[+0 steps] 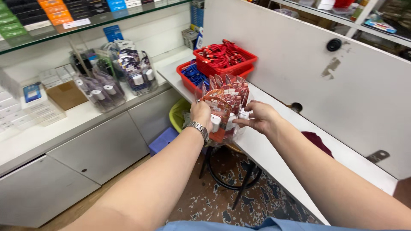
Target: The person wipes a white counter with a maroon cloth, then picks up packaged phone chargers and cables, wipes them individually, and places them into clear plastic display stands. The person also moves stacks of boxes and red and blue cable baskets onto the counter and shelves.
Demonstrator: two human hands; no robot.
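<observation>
A clear plastic bin (231,133) stands at the near edge of a white counter (274,158), filled with several orange-and-red packets of white chargers (229,92). My left hand (201,112), with a metal watch on the wrist, grips the bin's left side by one packet. My right hand (259,117) holds the bin's right side, fingers against a white charger inside.
Two red baskets (246,57) of red and blue cables sit further along the counter. Clear bins of chargers (137,72) and boxes rest on the left shelf over grey cabinets. A black stool (227,179), a yellow bin and a blue crate stand below.
</observation>
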